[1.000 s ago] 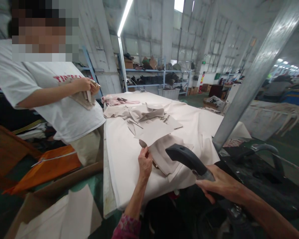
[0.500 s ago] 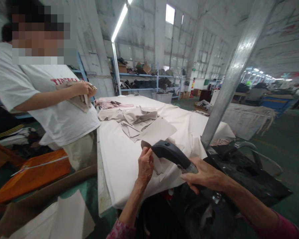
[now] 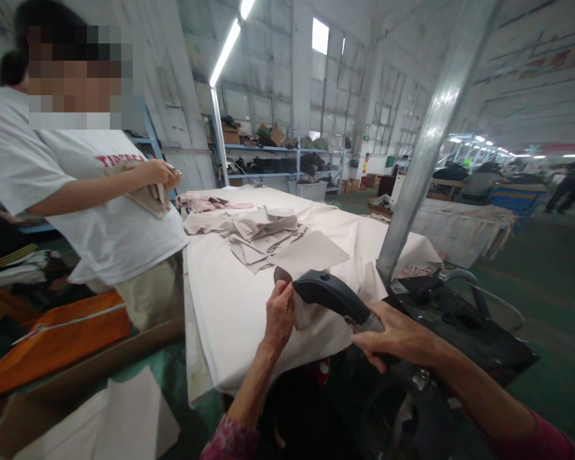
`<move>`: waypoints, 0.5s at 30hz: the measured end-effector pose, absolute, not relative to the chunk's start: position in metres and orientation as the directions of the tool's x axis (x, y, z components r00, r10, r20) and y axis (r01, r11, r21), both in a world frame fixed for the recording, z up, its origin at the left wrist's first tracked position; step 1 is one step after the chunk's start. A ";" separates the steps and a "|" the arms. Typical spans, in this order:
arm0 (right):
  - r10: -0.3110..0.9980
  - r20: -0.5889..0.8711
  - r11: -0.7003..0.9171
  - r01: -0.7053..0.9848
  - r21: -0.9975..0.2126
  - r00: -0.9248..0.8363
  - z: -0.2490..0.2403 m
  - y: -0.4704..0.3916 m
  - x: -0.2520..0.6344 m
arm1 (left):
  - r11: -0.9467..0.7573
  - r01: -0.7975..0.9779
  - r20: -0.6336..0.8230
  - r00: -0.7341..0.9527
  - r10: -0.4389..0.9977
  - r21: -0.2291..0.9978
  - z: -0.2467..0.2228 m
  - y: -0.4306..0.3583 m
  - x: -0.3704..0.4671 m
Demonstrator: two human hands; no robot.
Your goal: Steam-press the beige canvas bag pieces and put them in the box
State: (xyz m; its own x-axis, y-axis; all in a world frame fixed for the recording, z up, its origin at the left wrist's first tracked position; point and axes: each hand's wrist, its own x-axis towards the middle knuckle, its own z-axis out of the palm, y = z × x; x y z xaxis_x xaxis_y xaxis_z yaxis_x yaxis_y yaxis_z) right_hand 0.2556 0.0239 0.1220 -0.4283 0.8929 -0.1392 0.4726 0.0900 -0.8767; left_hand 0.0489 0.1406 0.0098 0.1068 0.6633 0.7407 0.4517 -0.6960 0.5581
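Observation:
My left hand [image 3: 280, 313] is closed in a pinch on a beige fabric piece [image 3: 282, 275], whose darker edge shows above the fingers. Most of that piece is hidden behind the hand and the tool. Wrapped round its grip, my right hand [image 3: 405, 333] holds a black curved vacuum-like nozzle [image 3: 334, 294]. The nozzle's tip meets the fabric right beside my left fingers. Just beyond, a flat beige piece [image 3: 311, 252] lies against a loose pile of cut fabric pieces [image 3: 261, 229] on the cloth-covered table [image 3: 230, 319].
A metal post [image 3: 419, 147] rises at the table's right edge, near a black machine box [image 3: 464, 332]. On the left a co-worker in a white shirt [image 3: 110, 191] holds fabric. Orange cloth [image 3: 71, 332] and a box of beige pieces [image 3: 129, 415] lie lower left.
The view has shifted slightly, so the surroundings sit a little further left. Both hands keep their grips, with the nozzle still at the fabric's edge.

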 end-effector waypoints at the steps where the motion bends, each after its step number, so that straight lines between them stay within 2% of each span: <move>1: 0.895 -0.134 0.090 0.466 -0.880 -0.426 0.120 0.025 0.255 | -0.702 0.444 0.743 0.110 0.660 0.558 0.010 0.139 0.051; 5: 0.875 -0.127 0.102 0.434 -0.895 -0.468 0.117 0.025 0.251 | -0.699 0.402 0.736 0.084 0.672 0.592 0.014 0.144 0.048; 10: 0.878 -0.087 0.113 0.381 -0.918 -0.470 0.121 0.014 0.256 | -0.463 0.333 0.517 -0.089 0.851 0.821 0.028 0.184 0.012; 15: 0.910 -0.063 0.105 0.376 -0.921 -0.410 0.116 0.006 0.275 | -0.387 0.366 0.467 -0.160 0.870 0.846 0.066 0.219 -0.028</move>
State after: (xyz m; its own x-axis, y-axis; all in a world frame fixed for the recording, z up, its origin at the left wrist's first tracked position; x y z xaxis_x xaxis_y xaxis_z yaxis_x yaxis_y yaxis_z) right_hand 0.2750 0.0058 0.1165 -0.4098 0.9100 -0.0632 0.3757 0.1052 -0.9207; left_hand -0.0281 0.2188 0.0665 -0.1597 0.8698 0.4668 0.3655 -0.3872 0.8464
